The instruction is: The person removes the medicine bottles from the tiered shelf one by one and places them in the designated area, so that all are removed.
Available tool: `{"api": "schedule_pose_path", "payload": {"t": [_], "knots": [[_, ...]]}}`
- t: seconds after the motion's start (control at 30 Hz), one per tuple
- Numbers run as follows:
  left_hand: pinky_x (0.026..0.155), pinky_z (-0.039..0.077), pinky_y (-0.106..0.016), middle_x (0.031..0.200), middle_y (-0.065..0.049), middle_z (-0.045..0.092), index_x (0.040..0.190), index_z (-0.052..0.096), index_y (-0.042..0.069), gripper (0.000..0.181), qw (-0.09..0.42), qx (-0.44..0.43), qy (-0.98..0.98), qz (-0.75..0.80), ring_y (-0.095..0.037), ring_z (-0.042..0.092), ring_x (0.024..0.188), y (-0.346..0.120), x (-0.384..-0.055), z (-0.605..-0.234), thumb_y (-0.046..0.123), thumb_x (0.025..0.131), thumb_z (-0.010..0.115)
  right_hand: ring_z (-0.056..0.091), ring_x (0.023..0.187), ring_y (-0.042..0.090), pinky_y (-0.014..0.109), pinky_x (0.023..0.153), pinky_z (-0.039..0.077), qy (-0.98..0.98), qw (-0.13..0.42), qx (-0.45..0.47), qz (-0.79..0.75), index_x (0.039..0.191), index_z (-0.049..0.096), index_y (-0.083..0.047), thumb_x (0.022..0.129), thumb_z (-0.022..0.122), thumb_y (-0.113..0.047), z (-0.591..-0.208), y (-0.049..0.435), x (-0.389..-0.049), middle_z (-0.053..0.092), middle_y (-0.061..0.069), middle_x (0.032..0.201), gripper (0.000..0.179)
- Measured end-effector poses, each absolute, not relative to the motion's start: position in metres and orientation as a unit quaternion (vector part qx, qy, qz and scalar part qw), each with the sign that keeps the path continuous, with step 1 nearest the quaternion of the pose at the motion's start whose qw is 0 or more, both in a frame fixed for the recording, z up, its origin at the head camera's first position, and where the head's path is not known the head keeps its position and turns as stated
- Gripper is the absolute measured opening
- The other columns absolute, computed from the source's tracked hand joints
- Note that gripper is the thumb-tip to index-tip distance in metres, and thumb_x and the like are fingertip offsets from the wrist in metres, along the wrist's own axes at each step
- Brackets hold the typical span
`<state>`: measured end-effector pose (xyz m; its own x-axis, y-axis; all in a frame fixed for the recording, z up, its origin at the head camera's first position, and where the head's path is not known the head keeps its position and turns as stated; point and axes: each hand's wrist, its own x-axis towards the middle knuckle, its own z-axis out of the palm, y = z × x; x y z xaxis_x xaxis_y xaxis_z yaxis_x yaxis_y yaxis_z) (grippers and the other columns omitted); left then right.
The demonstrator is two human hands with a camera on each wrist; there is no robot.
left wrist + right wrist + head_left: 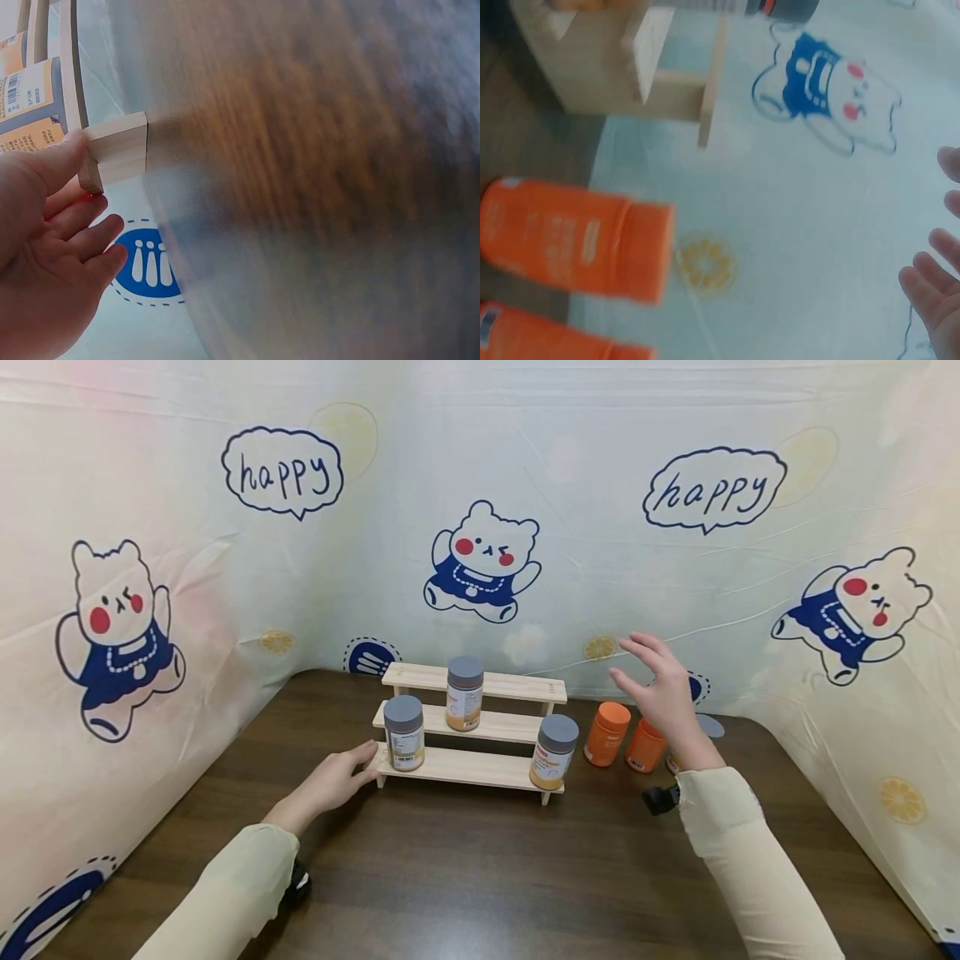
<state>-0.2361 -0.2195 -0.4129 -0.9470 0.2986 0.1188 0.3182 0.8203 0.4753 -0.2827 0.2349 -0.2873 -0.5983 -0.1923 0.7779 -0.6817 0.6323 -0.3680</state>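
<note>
A three-step wooden display rack (476, 766) stands on the table. My left hand (333, 785) pinches the left end of its lowest board; the left wrist view shows the thumb (71, 154) on one face and the fingers around the other. Grey-lidded bottles stand on it: one (405, 735) at the lowest step's left, one (555, 752) at its right, and one (464, 693) on the middle step. To the rack's right, my right hand (663, 693) hovers with fingers spread, holding nothing, above an orange bottle (606, 735) and a second orange bottle (646, 746).
Another grey-lidded bottle (709, 726) stands behind the right forearm, mostly hidden. The brown wooden table (465, 877) runs back to a patterned cloth (570, 593) that encloses it on the back and both sides.
</note>
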Motion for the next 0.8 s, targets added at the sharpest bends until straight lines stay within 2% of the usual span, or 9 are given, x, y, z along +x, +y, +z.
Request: {"api": "schedule_pose_path", "payload": {"t": [0.8], "knots": [[0.097, 0.033, -0.053, 0.137, -0.026, 0.036, 0.134, 0.040, -0.009, 0.051, 0.028, -0.167, -0.953, -0.251, -0.041, 0.039, 0.121, -0.220, -0.237, -0.414, 0.013, 0.091, 0.058, 0.043, 0.121, 0.026, 0.040, 0.098, 0.037, -0.832, 0.284, 0.357, 0.316, 0.121, 0.059, -0.002, 0.081, 0.072, -0.013, -0.267, 0.135, -0.295, 0.051, 0.014, 0.128, 0.044]]}}
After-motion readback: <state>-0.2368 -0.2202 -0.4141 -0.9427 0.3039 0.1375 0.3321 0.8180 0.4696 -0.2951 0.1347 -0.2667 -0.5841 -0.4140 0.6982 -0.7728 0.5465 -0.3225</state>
